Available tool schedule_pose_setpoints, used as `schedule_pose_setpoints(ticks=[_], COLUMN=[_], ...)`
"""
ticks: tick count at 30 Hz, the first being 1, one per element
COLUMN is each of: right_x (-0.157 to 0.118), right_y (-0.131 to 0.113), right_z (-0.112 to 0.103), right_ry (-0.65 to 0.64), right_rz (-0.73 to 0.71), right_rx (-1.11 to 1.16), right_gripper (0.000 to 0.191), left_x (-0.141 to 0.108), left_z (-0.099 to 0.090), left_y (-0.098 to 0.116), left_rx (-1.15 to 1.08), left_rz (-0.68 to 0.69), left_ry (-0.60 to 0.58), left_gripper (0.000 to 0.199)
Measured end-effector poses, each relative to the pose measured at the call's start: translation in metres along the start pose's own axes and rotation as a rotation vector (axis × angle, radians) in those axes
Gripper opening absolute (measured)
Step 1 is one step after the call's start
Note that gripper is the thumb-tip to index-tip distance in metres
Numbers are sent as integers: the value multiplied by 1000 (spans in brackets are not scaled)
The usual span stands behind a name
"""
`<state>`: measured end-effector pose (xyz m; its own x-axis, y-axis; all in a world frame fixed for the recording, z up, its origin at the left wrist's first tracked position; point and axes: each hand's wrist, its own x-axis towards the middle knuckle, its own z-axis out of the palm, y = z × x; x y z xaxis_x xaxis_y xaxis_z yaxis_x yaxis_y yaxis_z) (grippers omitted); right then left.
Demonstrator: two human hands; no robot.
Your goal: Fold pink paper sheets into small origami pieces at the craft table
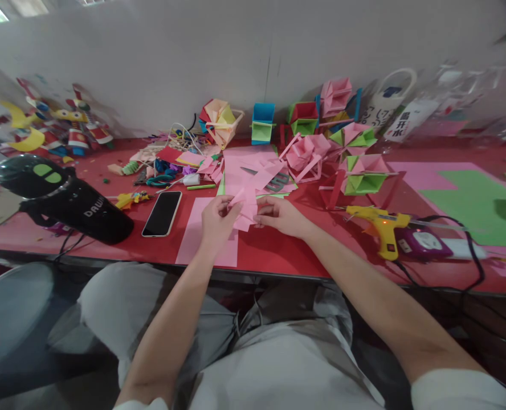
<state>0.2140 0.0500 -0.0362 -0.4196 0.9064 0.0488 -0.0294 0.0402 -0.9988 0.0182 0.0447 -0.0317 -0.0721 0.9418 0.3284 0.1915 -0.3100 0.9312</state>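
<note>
Between my hands is a piece of folded pink paper (pixel 248 199), held just above the red table. My left hand (pixel 219 219) pinches its left side with thumb and fingers. At the right edge, my right hand (pixel 281 216) grips the same paper between thumb and fingertips. A flat pink sheet (pixel 193 239) lies under and beside my left hand. Just beyond the folded piece, scissors (pixel 277 182) with dark handles rest on a stack of pink sheets (pixel 236 159), partly covered by pink paper.
A black tumbler (pixel 77 205) and a phone (pixel 162 213) are at left. Right of my hands lies a yellow glue gun (pixel 381 225) with a cable. Folded paper wheels (pixel 306 154) line the back, beside yarn and scraps (pixel 163 171). Green sheets (pixel 484 199) lie far right.
</note>
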Motion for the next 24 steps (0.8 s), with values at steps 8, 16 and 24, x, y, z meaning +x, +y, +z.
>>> schedule_pose_setpoints(ticks=[8, 16, 24], right_x=[0, 1, 1], right_y=[2, 4, 1], right_z=[-1, -1, -2], right_ry=[29, 16, 43], right_rz=[-4, 0, 20], right_rx=[18, 22, 29], right_gripper=[46, 46, 44], left_x=[5, 4, 7], left_z=[-8, -10, -9], left_y=[2, 5, 3], left_rx=[37, 134, 3], left_rz=[26, 100, -16], left_ry=[15, 56, 21], left_gripper=[21, 22, 34])
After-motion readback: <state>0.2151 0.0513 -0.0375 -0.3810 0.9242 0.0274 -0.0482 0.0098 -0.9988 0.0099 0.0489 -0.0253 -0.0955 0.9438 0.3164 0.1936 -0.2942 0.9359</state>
